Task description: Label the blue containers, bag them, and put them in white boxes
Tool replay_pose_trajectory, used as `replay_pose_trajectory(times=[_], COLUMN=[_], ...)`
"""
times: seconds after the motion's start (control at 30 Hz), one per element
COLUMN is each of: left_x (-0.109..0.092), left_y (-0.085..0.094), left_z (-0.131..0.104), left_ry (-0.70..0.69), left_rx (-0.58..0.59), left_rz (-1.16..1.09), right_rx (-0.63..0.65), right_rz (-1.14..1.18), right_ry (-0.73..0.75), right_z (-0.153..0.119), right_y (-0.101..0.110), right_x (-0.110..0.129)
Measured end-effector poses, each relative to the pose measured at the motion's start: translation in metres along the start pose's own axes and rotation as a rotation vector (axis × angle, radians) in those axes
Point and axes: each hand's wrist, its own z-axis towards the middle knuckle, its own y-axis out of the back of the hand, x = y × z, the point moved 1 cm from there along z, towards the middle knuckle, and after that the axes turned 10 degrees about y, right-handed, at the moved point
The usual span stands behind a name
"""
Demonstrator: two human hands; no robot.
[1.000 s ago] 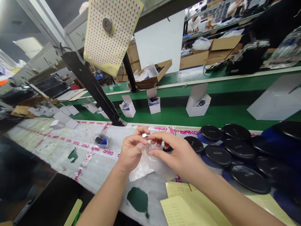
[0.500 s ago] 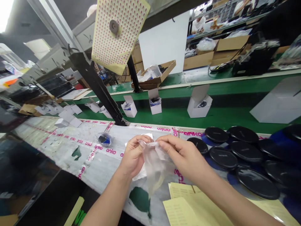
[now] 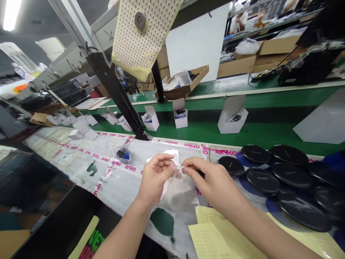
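Plastic bag (image 3: 176,187): earlier lifted and dangling, now lowered toward the tabletop (image 3: 118,187). Left hand (image 3: 155,178) and right hand (image 3: 212,181) each pinch its top edge, fingertips nearly meeting; bag hangs below both grips.

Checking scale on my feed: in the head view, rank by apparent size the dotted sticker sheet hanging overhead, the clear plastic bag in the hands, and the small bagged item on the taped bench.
1. Dotted sticker sheet, nearness unsure
2. Clear plastic bag
3. Small bagged item
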Motion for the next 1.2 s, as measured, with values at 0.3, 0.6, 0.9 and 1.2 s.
replay_pose_trajectory(times=[0.3, 0.6, 0.9, 1.2], left_x=[0.023, 0.040, 0.043, 0.042], left_y=[-0.010, -0.020, -0.028, -0.027], left_z=[-0.008, -0.026, -0.035, -0.032], left_ry=[-0.027, 0.125, 0.024, 0.084], left_rx=[0.028, 0.111, 0.112, 0.125], left_rz=[0.124, 0.028, 0.207, 0.184], right_rx=[-0.060, -0.008, -0.141, -0.412], right_rz=[0.365, 0.251, 0.389, 0.279], right_ry=[-0.157, -0.164, -0.314, -0.325], right_z=[-0.014, -0.050, -0.078, -0.080], right_y=[-0.003, 0.013, 0.000, 0.012], right_x=[0.000, -0.003, -0.016, -0.008])
